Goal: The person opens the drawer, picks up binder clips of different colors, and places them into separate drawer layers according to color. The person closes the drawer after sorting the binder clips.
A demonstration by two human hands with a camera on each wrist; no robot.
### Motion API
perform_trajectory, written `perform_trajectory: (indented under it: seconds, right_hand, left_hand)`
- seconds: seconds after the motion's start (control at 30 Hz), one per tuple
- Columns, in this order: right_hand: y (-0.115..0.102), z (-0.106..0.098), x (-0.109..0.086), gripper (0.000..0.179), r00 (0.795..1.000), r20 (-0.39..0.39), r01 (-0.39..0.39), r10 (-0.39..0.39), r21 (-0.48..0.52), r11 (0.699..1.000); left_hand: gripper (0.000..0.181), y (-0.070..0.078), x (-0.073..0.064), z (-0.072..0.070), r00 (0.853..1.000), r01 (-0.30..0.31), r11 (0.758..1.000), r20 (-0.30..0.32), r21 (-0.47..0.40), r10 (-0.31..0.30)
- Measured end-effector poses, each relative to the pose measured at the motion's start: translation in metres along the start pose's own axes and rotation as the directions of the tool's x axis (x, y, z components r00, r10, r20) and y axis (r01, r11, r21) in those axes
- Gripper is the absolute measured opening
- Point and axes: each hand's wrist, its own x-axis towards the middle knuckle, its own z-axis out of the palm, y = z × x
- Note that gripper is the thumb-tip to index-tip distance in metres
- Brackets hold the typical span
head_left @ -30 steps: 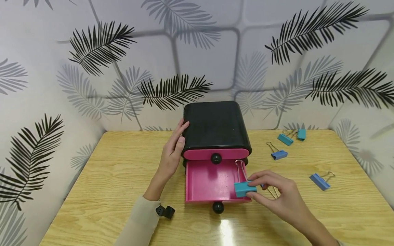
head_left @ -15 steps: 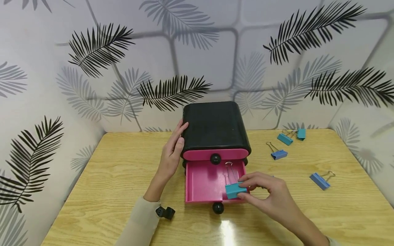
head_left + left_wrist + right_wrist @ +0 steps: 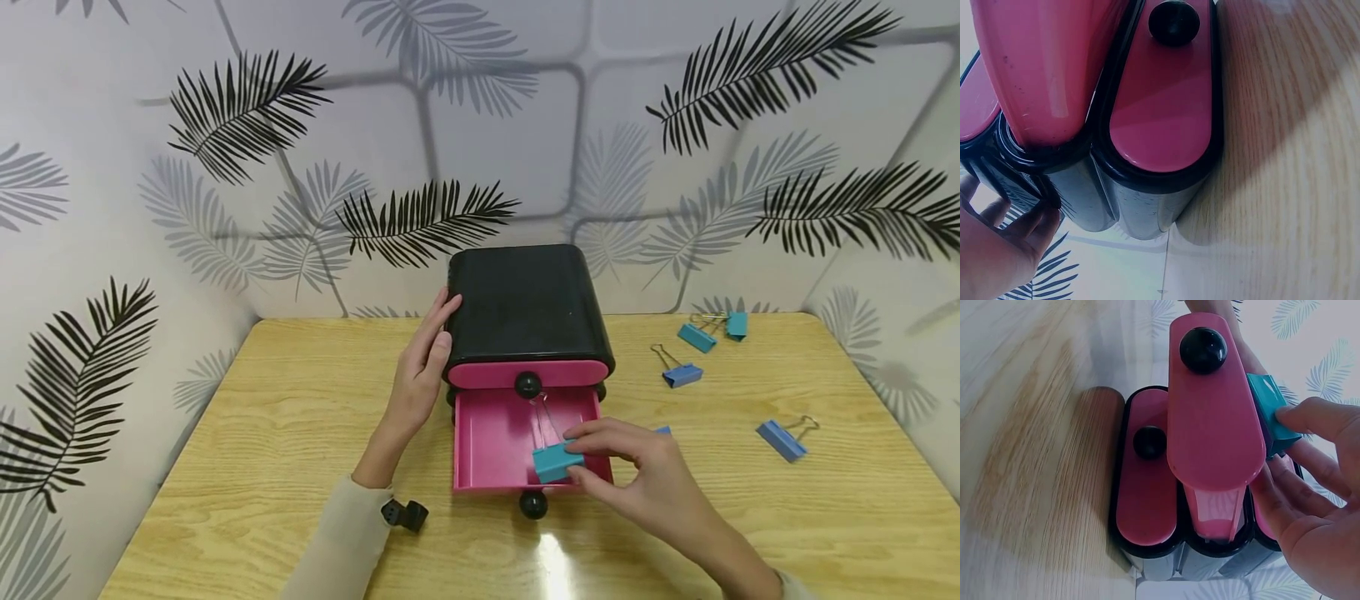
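Observation:
A small black cabinet (image 3: 525, 304) with pink drawers and round black knobs stands on the wooden table. Its middle drawer (image 3: 487, 433) is pulled out, and the bare pink floor shows. My left hand (image 3: 416, 367) rests against the cabinet's left side, fingers stretched along it. Between thumb and fingers, my right hand (image 3: 641, 479) pinches a teal binder clip (image 3: 553, 462) by its body, over the right front part of the open drawer. The clip's wire handles point toward the back. In the right wrist view, the teal clip (image 3: 1269, 406) shows behind the drawer's front panel (image 3: 1216, 425).
On the table's right lie a blue binder clip (image 3: 682, 375), another blue clip (image 3: 782, 440) and two teal clips (image 3: 697, 337) near the back edge. One more blue clip (image 3: 663, 430) is mostly hidden behind my right hand. A leaf-patterned wall covering (image 3: 495, 150) rises behind.
My right hand has moved left with the teal binder clip, from the drawer's right side further in over it. The left hand and cabinet have stayed in place.

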Motion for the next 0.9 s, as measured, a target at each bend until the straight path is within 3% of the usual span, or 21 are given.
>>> perform_trajectory:
  seconds: [0.57,0.9]
  right_hand:
    - [-0.008,0.024,0.009,0.027,0.999,-0.038,0.028,-0.03,-0.032,0.999]
    - [-0.012,0.038,0.014,0.021,0.999,-0.015,-0.047,0.048,0.041,0.998]
  left_hand:
    - [0.047,0.003,0.001,0.0,1.0,-0.01,1.0,0.003,0.002,0.01]
    - [0.048,0.003,0.0,0.0,1.0,-0.005,1.0,-0.002,0.003,0.005]
